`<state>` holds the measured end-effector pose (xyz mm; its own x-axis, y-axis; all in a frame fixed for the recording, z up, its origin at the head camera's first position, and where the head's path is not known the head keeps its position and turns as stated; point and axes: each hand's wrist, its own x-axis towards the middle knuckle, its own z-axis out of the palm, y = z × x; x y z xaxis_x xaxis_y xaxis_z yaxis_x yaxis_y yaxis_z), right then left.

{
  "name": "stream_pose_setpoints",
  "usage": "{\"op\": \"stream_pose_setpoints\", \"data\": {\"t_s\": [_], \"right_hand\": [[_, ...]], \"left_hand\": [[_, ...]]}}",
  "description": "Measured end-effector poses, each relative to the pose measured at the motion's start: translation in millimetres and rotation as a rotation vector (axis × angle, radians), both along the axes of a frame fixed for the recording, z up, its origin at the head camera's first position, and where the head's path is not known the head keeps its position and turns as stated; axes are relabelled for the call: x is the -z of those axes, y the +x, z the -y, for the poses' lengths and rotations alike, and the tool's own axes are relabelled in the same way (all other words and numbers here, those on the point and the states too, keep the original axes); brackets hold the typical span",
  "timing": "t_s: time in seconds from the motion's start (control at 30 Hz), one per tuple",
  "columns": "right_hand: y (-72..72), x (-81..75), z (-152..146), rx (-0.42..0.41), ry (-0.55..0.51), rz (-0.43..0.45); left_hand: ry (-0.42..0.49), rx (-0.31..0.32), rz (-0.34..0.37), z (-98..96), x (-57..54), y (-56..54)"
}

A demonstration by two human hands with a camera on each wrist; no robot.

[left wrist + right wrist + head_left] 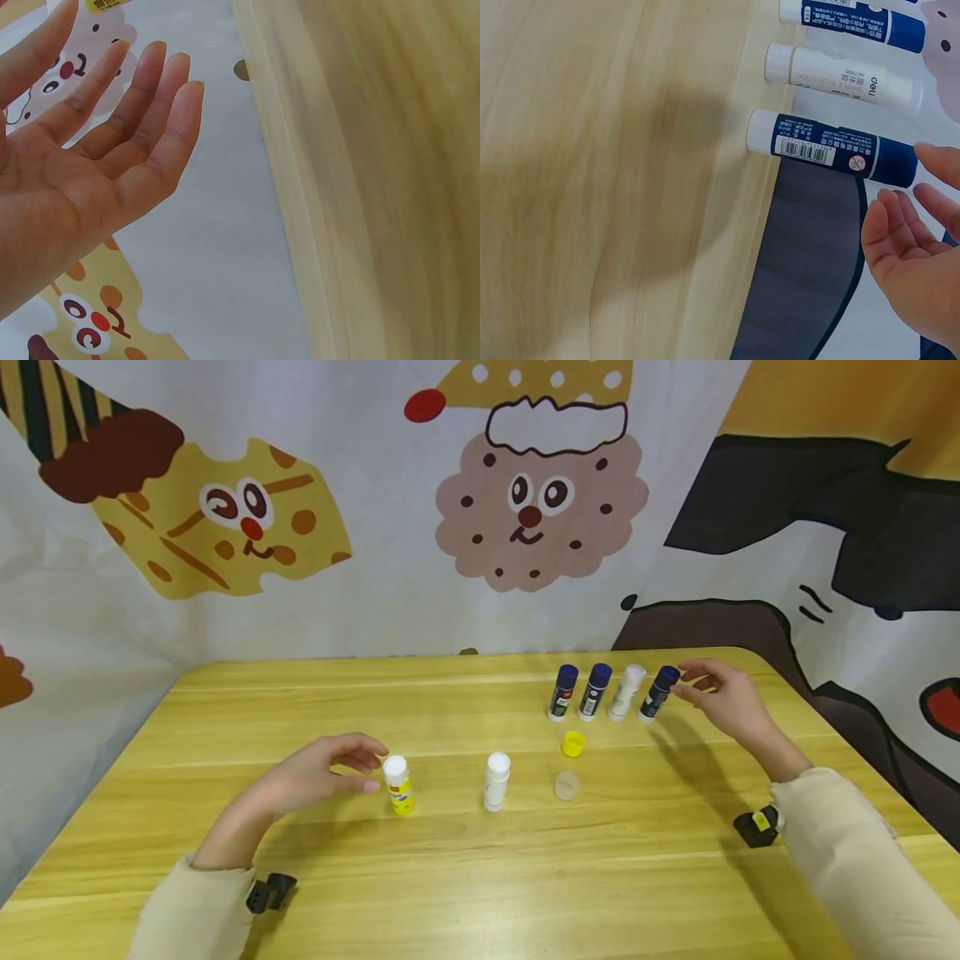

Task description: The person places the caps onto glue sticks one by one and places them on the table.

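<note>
In the head view, my left hand (318, 774) is beside a yellow glue stick (400, 787) with a white top. Its fingers are loosely bent, and the left wrist view shows the palm (60, 187) with nothing in it. My right hand (723, 693) is at the right end of a row of glue sticks, fingertips right at the navy cap of the last dark blue glue stick (659, 693). The right wrist view shows this blue glue stick (829, 150) upright on the table, the fingers (889, 225) loosely bent by its cap and not wrapped round it.
Left of it in the row stand a white glue stick (627, 693) and two blue glue sticks (595, 692). Another white stick (497, 782) stands mid-table. A yellow cap (573, 744) and a translucent cap (567, 786) lie on the wooden table (450, 893), with a printed cloth (390, 527) behind.
</note>
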<state>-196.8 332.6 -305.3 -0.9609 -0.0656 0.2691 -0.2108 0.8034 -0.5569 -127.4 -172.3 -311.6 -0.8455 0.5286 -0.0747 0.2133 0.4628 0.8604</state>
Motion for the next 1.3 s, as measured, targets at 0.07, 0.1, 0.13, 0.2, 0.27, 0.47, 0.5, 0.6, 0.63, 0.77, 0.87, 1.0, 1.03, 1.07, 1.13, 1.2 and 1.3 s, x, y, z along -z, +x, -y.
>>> {"op": "stream_pose_setpoints", "data": {"t_s": [0.07,0.1,0.13,0.2,0.27,0.47,0.5,0.6,0.63,0.77,0.87,1.0,1.03,1.07,1.13,1.2,1.3], "right_hand": [[0.5,-0.5,0,-0.002,0.002,-0.003],[1.0,-0.9,0,-0.004,0.001,-0.005],[1.5,-1.3,0,-0.005,0.001,-0.007],[2.7,-2.8,0,-0.004,0.000,-0.011],[4.3,-4.3,1,-0.011,-0.001,-0.014],[11.8,-10.1,11,-0.077,0.020,-0.036],[13.0,-10.5,14,-0.097,0.022,-0.036],[15.5,-10.7,21,-0.158,0.024,-0.022],[15.6,-10.3,23,-0.179,0.019,-0.012],[16.8,-9.0,34,-0.243,-0.003,0.061],[17.0,-8.1,43,-0.288,-0.025,0.126],[15.7,-5.0,53,-0.355,-0.047,0.188],[15.1,-3.6,55,-0.375,-0.049,0.195],[14.5,-2.0,57,-0.391,-0.049,0.202],[13.4,1.3,61,-0.421,-0.047,0.213],[12.1,4.7,64,-0.446,-0.041,0.216],[10.6,9.5,69,-0.461,-0.044,0.232]], "left_hand": [[0.002,-0.001,0.003,-0.5,-0.6,0.2],[0.002,-0.001,0.005,-0.8,-0.9,0.4],[0.002,-0.001,0.006,-1.1,-1.2,0.5],[-0.002,-0.003,0.007,-1.7,-1.6,0.6],[-0.004,-0.004,0.009,-2.1,-1.8,0.7],[-0.003,-0.003,0.007,-3.3,-1.4,0.6],[-0.005,-0.004,0.006,-3.5,-1.2,0.5],[-0.011,-0.005,0.002,-4.1,-0.8,0.2],[-0.011,-0.003,0.002,-4.3,-0.5,0.1],[-0.015,0.011,-0.004,-5.6,-0.1,0.2],[-0.021,0.014,-0.009,-7.2,-0.1,0.8],[-0.024,0.008,-0.006,-10.1,-0.6,2.1],[-0.023,0.006,-0.002,-10.8,-0.6,2.3],[-0.023,0.009,-0.003,-11.6,-0.5,2.5],[-0.026,0.014,-0.006,-13.0,0.0,2.8],[-0.031,0.015,-0.007,-13.9,0.7,3.0],[-0.037,0.008,-0.006,-14.9,1.4,3.4]]}}
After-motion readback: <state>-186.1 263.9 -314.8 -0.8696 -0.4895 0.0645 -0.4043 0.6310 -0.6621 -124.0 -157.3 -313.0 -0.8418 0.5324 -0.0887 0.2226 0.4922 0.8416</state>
